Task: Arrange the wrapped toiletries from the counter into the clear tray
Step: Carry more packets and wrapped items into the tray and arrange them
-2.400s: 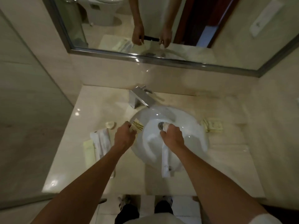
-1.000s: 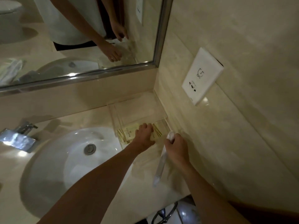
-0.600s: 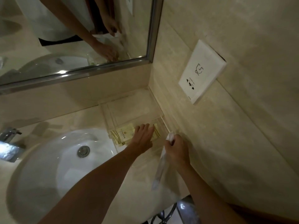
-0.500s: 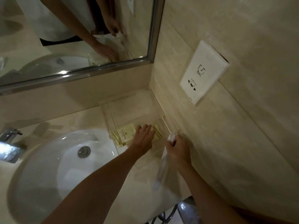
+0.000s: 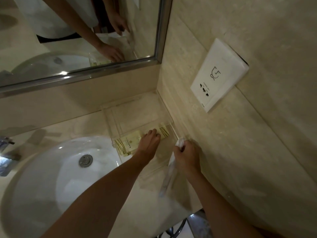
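**Flat packets being set into the tray, long packet waiting**

Left of both hands lies the sink. Ahead of them, in the corner, sits the clear tray. The left hand rests flat, fingers extended, pressing the yellow wrapped packets into the tray's near end. The right hand is closed around a long white wrapped toiletry, hanging just right of the tray. Next, likely, the left hand clears away and the long packet goes in alongside.

You are standing in a bathroom, likely a hotel's: a white basin with a drain plug lower left, a steel-framed mirror upper left, beige stone walls, a shaver socket plate at right, wrapped toiletries at centre.
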{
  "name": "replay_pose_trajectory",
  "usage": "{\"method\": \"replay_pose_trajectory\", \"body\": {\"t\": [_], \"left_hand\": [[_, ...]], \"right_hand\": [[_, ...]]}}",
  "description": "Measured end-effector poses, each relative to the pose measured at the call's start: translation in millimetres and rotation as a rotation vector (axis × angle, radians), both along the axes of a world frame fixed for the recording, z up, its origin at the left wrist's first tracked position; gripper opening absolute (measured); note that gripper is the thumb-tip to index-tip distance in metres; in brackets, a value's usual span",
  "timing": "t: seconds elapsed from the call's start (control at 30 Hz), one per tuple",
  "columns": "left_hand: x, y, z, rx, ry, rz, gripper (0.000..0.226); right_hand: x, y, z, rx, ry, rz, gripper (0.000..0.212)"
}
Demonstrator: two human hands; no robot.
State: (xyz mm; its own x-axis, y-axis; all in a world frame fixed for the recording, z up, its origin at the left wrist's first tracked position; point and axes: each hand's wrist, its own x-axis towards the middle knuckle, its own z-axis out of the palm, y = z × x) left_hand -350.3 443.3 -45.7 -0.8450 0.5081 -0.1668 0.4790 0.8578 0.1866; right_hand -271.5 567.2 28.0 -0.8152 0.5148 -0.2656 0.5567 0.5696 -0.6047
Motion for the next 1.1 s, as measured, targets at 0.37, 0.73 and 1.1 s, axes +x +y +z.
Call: {"method": "replay_pose_trajectory", "body": {"t": [0.37, 0.73, 1.1], "left_hand": [[-2, -1, 0, 0.002, 0.037, -0.032, 0.032], [13, -52, 17, 0.111, 0.163, 0.045, 0.010], [34, -130, 31, 0.204, 0.119, 0.268, 0.013]], "right_hand": [[-7, 1, -1, -0.045, 0.028, -0.019, 0.010], [-24, -12, -7, -0.303, -0.062, -0.197, 0.027], [-38, -20, -36, -0.410, -0.094, -0.349, 0.035]]}}
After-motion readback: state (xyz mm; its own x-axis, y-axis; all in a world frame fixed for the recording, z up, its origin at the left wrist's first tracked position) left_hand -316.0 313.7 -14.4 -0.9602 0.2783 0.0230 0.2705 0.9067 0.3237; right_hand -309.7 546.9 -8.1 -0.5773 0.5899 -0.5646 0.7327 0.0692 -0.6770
